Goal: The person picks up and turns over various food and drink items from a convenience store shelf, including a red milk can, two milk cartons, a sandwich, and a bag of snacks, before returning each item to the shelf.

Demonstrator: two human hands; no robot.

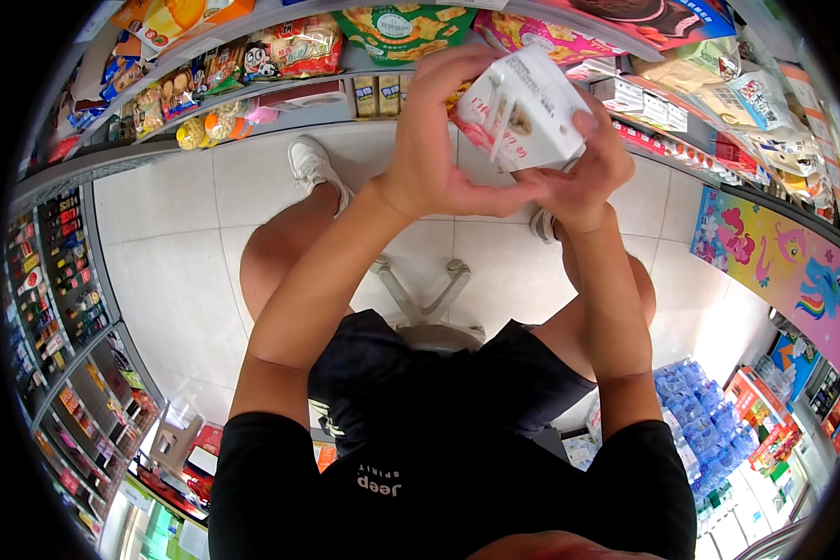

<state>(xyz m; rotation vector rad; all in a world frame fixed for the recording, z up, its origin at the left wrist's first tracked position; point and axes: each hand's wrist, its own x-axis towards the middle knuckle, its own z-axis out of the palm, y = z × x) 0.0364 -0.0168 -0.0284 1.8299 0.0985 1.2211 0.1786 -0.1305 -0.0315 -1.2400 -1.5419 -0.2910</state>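
Observation:
Between my two hands, in front of the shelves, is a small white carton (523,107) with pink and red print and a picture on its side. It is held tilted. My left hand (429,140) curves around its left side, with the fingers at its upper left edge and the thumb stretched below it. My right hand (593,177) grips the carton from the right and underneath, a fingertip pressed on its right face. Some fingers of both hands are hidden behind the carton. Nearest beyond them are a green snack bag (401,35) and a pink snack bag (541,39) on the shelf.
Shelves of packaged snacks (294,47) curve across the far side. Racks of small goods (70,243) stand at the left. A colourful cartoon panel (793,257) and stacked blue-tinted bottles (705,420) are at the right. My seat's base (429,299) stands on the tiled floor (163,271).

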